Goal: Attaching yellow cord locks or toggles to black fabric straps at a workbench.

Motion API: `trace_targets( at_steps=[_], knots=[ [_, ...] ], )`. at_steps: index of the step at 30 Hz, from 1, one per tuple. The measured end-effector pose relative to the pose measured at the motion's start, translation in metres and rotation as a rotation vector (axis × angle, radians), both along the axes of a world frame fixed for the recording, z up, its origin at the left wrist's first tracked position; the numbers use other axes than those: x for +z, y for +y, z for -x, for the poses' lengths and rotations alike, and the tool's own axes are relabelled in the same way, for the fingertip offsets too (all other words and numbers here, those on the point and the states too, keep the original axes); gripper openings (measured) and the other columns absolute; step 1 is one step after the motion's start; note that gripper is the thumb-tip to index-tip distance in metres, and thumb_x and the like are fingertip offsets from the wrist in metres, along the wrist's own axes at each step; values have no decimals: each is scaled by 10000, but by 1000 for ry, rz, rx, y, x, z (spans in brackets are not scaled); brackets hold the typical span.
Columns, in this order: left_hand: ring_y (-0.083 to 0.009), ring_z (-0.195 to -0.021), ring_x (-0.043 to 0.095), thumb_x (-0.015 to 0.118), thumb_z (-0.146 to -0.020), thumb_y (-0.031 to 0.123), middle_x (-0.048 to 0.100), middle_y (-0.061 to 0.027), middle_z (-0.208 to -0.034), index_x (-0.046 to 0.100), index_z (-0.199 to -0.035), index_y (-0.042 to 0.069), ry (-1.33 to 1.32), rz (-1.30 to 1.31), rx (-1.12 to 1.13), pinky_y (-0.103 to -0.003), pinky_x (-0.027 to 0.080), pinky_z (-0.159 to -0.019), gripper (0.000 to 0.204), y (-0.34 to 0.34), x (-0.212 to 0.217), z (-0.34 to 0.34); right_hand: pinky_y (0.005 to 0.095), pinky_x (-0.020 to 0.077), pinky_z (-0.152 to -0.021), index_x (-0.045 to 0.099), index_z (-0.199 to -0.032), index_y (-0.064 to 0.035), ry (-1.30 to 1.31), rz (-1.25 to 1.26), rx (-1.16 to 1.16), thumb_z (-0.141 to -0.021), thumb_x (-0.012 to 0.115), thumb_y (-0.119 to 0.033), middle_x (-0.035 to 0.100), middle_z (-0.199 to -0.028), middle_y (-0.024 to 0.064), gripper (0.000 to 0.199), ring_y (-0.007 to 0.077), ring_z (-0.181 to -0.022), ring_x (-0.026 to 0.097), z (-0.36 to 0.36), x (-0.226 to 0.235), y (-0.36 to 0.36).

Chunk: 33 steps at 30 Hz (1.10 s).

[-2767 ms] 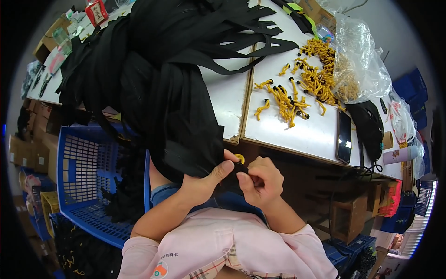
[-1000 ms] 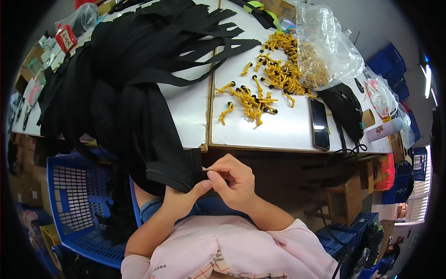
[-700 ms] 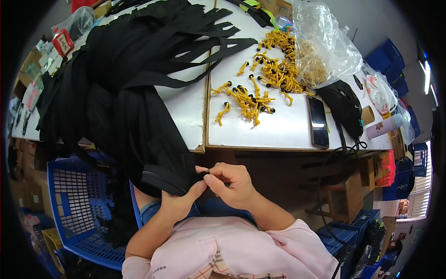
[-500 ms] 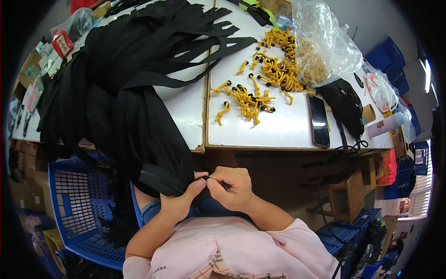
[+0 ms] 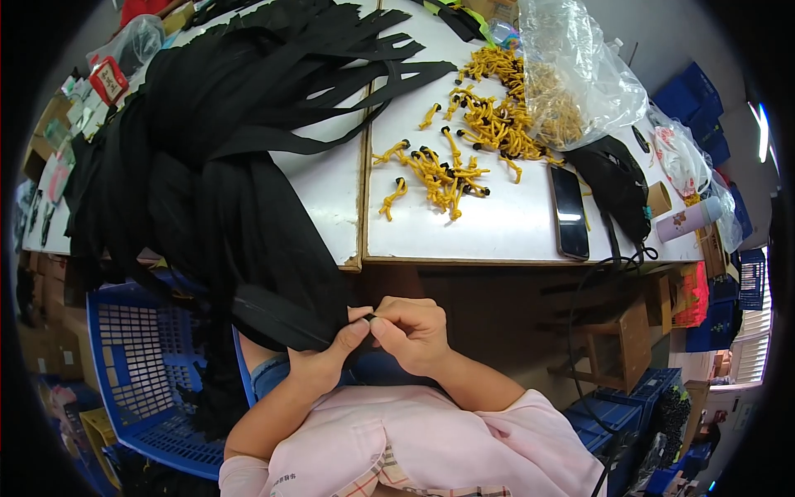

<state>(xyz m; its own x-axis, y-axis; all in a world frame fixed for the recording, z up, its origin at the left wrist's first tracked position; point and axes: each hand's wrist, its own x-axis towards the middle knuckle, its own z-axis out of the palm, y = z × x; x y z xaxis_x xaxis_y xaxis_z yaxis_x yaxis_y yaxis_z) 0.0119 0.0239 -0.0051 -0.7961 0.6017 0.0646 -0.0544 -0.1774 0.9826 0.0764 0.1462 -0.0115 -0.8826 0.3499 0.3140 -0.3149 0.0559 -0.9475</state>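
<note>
Head view: left hand (image 5: 319, 364) and right hand (image 5: 414, 331) pinched together on hanging black fabric strap end (image 5: 281, 311) below white table edge (image 5: 497, 248); yellow knotted cords (image 5: 451, 161), black phone (image 5: 568, 211) above; blue plastic crate (image 5: 132, 364) left.

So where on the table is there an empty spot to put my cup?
Bare white table lies below the yellow cords, left of the phone. The left side is crowded under black straps; the plastic bag fills the far right.

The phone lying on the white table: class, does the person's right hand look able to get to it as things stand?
Probably yes, once freed. The phone lies near the white table front edge, bare tabletop around it. The right hand is below that edge, pinching the black strap with the left hand.
</note>
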Motion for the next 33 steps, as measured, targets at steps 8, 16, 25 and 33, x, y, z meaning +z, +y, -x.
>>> trace_targets(
  at_steps=[8,16,25,33],
  knots=[
    [-165,-653,518,541,-804,151,523,-65,-727,572,-806,27,376,154,-86,-259,410,-594,128,1,4,3,191,329,-401,550,-683,-9,-425,327,135,-755,502,-38,500,-591,23,92,54,-473,439,-5,20,11],
    [-97,-728,504,620,-756,147,550,-25,-771,550,-813,3,-259,49,-56,-219,409,-679,171,5,-1,8,325,427,-723,596,-927,-44,-304,-1145,-651,-709,539,-4,573,-903,113,228,288,-823,513,7,9,144],
    [-65,-702,513,673,-688,68,570,-14,-789,582,-833,22,-355,22,20,-193,422,-641,176,8,-6,9,239,447,-545,547,-836,14,2,351,-586,-778,550,-45,553,-736,65,83,110,-584,519,21,15,106],
    [-82,-713,515,659,-715,69,560,-18,-765,568,-819,3,-124,-13,48,-208,422,-654,153,6,-3,8,203,417,-509,564,-782,11,40,-125,-109,-659,641,48,549,-737,79,150,111,-580,506,12,17,17]
  ],
)
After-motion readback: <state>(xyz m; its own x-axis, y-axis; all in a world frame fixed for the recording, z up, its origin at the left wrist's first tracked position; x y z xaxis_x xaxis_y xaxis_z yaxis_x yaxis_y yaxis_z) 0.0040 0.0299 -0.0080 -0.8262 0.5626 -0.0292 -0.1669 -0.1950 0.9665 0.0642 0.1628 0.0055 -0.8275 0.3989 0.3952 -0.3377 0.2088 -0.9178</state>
